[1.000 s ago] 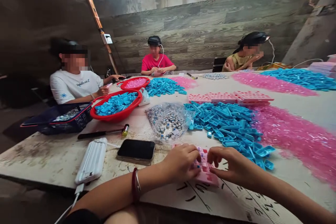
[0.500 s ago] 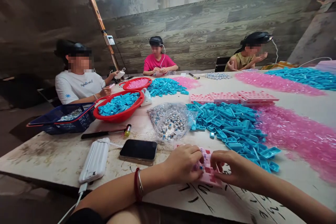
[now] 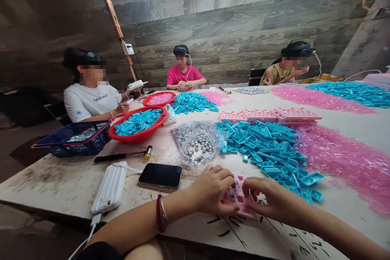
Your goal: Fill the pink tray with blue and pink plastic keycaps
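A small pink tray (image 3: pixel 240 202) with square slots lies at the table's near edge, partly covered by my hands. Small clear and blue pieces (image 3: pixel 234 187) sit in its left slots. My left hand (image 3: pixel 213 189) is around the tray's left side, thumb near the front and fingers over the far part. Over the right side, my right hand (image 3: pixel 266 197) has curled fingers, with thumb and fingertips down at the slots; what they pinch, if anything, is hidden. Just beyond lies a heap of blue plastic cases (image 3: pixel 271 146).
A clear bag of small parts (image 3: pixel 198 142), a phone (image 3: pixel 161 175), a white power bank (image 3: pixel 110 187) and a hammer (image 3: pixel 128 155) lie leftward. Pink clear pieces (image 3: pixel 341 158) spread right, pink trays (image 3: pixel 265 115) behind. Red baskets (image 3: pixel 138 136) and co-workers (image 3: pixel 91 97) are beyond.
My left thumb and forefinger have moved apart over the tray. My right hand stays nearly in place at the tray. The co-worker at left has shifted a white device.
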Motion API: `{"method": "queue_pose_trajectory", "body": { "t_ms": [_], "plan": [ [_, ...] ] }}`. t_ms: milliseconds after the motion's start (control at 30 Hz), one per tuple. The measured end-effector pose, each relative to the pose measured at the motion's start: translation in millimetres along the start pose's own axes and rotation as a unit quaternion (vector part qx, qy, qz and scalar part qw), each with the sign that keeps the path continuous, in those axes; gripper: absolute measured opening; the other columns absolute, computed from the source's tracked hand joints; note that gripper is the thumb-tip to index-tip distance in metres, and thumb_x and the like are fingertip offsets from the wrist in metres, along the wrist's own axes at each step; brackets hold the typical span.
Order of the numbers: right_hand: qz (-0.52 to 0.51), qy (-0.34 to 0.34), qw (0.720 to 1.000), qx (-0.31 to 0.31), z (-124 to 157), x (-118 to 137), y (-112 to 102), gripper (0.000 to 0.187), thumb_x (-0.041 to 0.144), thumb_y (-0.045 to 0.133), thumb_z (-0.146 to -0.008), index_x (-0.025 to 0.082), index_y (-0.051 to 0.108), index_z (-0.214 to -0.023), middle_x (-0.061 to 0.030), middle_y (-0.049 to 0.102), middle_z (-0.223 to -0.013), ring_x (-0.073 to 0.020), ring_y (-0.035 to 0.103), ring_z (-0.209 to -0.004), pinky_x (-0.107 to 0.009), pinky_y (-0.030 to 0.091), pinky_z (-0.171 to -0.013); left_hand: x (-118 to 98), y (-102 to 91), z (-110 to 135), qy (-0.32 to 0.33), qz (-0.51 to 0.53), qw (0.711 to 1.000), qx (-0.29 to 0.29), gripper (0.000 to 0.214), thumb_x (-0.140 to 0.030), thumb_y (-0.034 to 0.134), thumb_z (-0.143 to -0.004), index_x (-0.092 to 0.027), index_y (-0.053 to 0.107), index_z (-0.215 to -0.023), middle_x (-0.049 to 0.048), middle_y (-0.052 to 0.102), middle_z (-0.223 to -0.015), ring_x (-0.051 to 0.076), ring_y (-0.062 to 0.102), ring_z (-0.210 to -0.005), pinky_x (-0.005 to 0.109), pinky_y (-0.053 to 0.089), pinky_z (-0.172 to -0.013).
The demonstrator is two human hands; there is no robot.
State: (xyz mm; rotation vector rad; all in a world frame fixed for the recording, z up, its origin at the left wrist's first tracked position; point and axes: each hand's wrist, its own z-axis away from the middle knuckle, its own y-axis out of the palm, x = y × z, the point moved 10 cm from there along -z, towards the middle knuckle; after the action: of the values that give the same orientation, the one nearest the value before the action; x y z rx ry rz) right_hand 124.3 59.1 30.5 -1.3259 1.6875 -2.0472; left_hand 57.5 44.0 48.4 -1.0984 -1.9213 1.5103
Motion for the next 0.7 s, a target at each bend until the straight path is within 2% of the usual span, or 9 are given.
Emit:
{"method": "queue_pose_trajectory", "body": {
  "t_ms": [167, 267, 400, 467, 533, 600, 667, 700],
  "plan": [
    [-0.009, 0.0, 1.0, -0.014, 2, 0, -3, 0.005, 0.015, 0.054, -0.076, 0.02, 0.055, -0.077, -0.0009, 0.061, -0.074, -0.0144, 0.056, -0.069, -0.025, 0.042, -0.063, 0, -5.2, 2, 0.02, 0.007, 1.0, -0.016, 0.074, -0.064, 0.062, -0.064, -0.015, 0.045, -0.117, 0.0121, 0.051, -0.121, 0.029, 0.043, -0.112, 0.043, 0.028, -0.099],
    [-0.015, 0.0, 1.0, -0.023, 3, 2, -7, 0.005, 0.015, 0.052, -0.077, 0.02, 0.054, -0.078, -0.001, 0.06, -0.075, -0.0141, 0.055, -0.069, -0.026, 0.043, -0.064, 6, 0.3, 5, 0.015, -0.001, 1.0, -0.007, 0.088, -0.07, 0.059, -0.062, -0.015, 0.038, -0.128, 0.015, 0.046, -0.128, 0.032, 0.038, -0.118, 0.049, 0.022, -0.103],
    [-0.018, 0.004, 1.0, -0.021, 3, 1, -6, 0.004, 0.015, 0.053, -0.076, 0.019, 0.054, -0.077, -0.0012, 0.061, -0.076, -0.0145, 0.056, -0.069, -0.026, 0.043, -0.064, 8, 9.4, 4, 0.009, 0.001, 1.0, 0.017, 0.089, -0.07, 0.055, -0.066, -0.014, 0.034, -0.132, 0.015, 0.045, -0.131, 0.031, 0.04, -0.119, 0.047, 0.024, -0.104],
    [-0.02, 0.002, 1.0, -0.019, 3, -1, -4, 0.004, 0.015, 0.054, -0.075, 0.019, 0.054, -0.076, -0.0012, 0.061, -0.075, -0.0146, 0.056, -0.069, -0.026, 0.043, -0.063, 2, 3.1, 1, 0.011, -0.002, 1.0, 0.029, 0.085, -0.068, 0.054, -0.071, -0.014, 0.032, -0.134, 0.0138, 0.045, -0.132, 0.029, 0.042, -0.118, 0.043, 0.028, -0.102],
    [-0.027, 0.0, 0.999, -0.016, 3, -3, -2, 0.003, 0.015, 0.053, -0.075, 0.019, 0.054, -0.075, -0.0013, 0.061, -0.074, -0.0144, 0.055, -0.068, -0.026, 0.043, -0.063, -1, -18.3, 0, -0.001, -0.007, 1.0, 0.031, 0.078, -0.064, 0.051, -0.076, -0.015, 0.033, -0.134, 0.0122, 0.047, -0.132, 0.026, 0.044, -0.118, 0.041, 0.031, -0.101],
    [-0.04, -0.002, 0.999, -0.008, 5, -4, -1, 0.003, 0.016, 0.053, -0.076, 0.019, 0.054, -0.076, -0.0016, 0.061, -0.076, -0.0143, 0.056, -0.069, -0.026, 0.044, -0.063, 4, -52.7, 9, -0.045, -0.019, 0.999, 0.022, 0.065, -0.06, 0.049, -0.081, -0.018, 0.039, -0.131, 0.0093, 0.05, -0.13, 0.024, 0.044, -0.119, 0.038, 0.032, -0.1],
    [-0.047, -0.002, 0.999, 0.0, 7, -5, -1, 0.002, 0.017, 0.052, -0.077, 0.019, 0.054, -0.077, -0.0019, 0.061, -0.076, -0.0144, 0.056, -0.07, -0.026, 0.044, -0.063, 30, -89.4, 36, -0.151, -0.047, 0.987, 0.014, 0.05, -0.053, 0.045, -0.086, -0.02, 0.047, -0.123, 0.0075, 0.052, -0.127, 0.023, 0.046, -0.117, 0.036, 0.035, -0.098],
    [-0.048, -0.001, 0.999, 0.003, 8, -5, -2, 0.003, 0.018, 0.052, -0.078, 0.019, 0.054, -0.077, -0.002, 0.061, -0.077, -0.0144, 0.055, -0.07, -0.026, 0.044, -0.063, 49, -105.5, 60, -0.225, -0.066, 0.972, 0.008, 0.048, -0.052, 0.043, -0.086, -0.02, 0.049, -0.121, 0.0077, 0.053, -0.125, 0.023, 0.048, -0.114, 0.035, 0.037, -0.096]
  ]
}}
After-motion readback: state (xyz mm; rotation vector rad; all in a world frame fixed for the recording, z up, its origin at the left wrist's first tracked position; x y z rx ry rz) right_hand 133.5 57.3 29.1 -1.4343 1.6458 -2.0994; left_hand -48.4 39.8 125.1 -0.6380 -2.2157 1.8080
